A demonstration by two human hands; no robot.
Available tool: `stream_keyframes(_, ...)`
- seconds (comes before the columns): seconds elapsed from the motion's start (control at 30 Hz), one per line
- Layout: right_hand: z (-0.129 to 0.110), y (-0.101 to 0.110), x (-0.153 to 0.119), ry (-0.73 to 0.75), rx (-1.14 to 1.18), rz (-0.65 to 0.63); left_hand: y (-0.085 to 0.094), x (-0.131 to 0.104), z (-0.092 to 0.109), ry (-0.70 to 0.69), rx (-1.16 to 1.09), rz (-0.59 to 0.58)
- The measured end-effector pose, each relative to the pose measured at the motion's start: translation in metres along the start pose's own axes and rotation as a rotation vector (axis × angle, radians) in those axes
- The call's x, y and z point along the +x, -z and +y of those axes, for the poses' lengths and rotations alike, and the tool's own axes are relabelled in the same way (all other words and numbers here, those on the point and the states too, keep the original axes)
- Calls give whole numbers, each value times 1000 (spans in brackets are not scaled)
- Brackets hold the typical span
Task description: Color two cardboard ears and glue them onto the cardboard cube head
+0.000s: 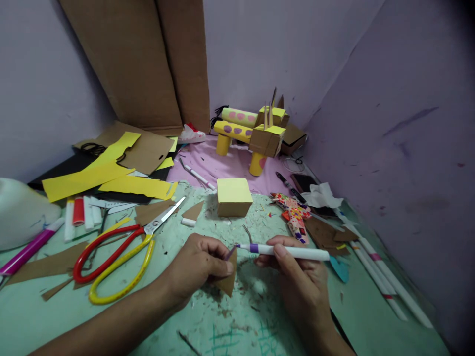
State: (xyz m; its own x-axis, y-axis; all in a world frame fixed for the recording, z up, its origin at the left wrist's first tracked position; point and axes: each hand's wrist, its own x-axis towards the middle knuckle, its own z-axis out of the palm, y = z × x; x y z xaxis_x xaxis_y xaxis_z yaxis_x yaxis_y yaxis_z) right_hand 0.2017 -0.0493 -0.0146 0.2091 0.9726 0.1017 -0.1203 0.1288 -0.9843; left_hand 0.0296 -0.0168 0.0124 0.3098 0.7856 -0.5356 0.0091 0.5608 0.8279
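Observation:
My left hand pinches a small brown cardboard triangle above the green tabletop. In my right hand is a white marker with a purple band, its purple tip pointing left and touching or very near the triangle's upper edge, where a purple streak shows. Just beyond both hands sits a box with a pale yellow top and brown sides. A second cardboard triangle lies to the left of the box, beside a small white cap.
Scissors with red and yellow handles lie open at left, near yellow paper strips, markers and a white container. Two yellow cardboard figures stand at the back. Patterned scraps and long white tubes lie right.

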Motion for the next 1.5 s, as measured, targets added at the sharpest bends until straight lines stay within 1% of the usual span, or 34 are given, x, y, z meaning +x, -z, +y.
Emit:
stream_keyframes(0.43,0,1,-2,28,-5,-27,-1,-1,2,-19,13,-5)
stream_keyframes(0.63,-1,-1,-2,47,-15,1,-1,0,1,-12,31,-3)
stream_keyframes(0.83,-1,0,-3,41,-26,-33,1,0,-1,-29,43,-7)
stream_keyframes(1.03,-2,-1,-3,46,8,-8,0,0,0,-14,42,-5)
stream_keyframes(1.23,-1,1,-3,53,-23,-44,0,-1,0,-16,54,-2)
stream_keyframes(1.37,-1,1,-5,16,-12,-7,0,0,-1,-24,34,-2)
stream_keyframes(1.43,-1,0,-4,27,1,4,1,1,-1,-22,27,-2)
stream_keyframes(1.5,0,0,-4,52,7,-18,1,1,-1,-23,30,-7)
